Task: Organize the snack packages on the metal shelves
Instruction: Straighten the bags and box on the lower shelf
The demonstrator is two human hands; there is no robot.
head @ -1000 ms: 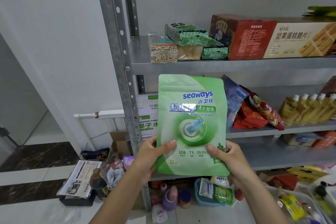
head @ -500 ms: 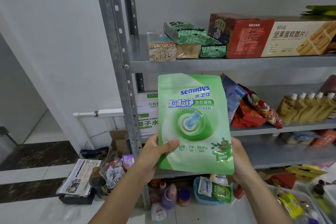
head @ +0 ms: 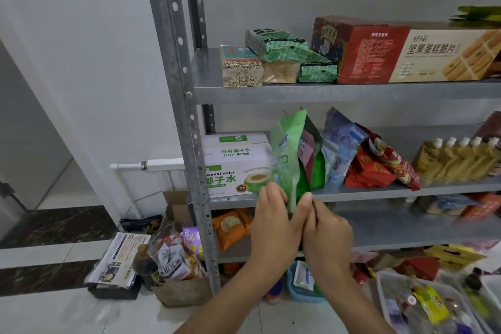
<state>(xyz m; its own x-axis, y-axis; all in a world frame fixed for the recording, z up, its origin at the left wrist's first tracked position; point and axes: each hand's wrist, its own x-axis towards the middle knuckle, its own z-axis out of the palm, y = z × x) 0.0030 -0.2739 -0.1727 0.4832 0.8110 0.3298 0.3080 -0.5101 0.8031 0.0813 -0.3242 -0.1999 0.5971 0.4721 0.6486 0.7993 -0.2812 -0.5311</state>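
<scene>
Left hand [head: 272, 225], right hand [head: 326, 238], forearms [head: 233, 304]: all bare.

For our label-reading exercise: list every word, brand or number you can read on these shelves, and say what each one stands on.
"只有椰子水", "100%": white carton on the middle shelf.
"椰子水", "oconut water" (first letter hidden): same carton.
"坚果蛋糕脆片": long box on the top shelf.
Green pouch: lettering blurred, unreadable.
Long box's red panel: print too small.
</scene>
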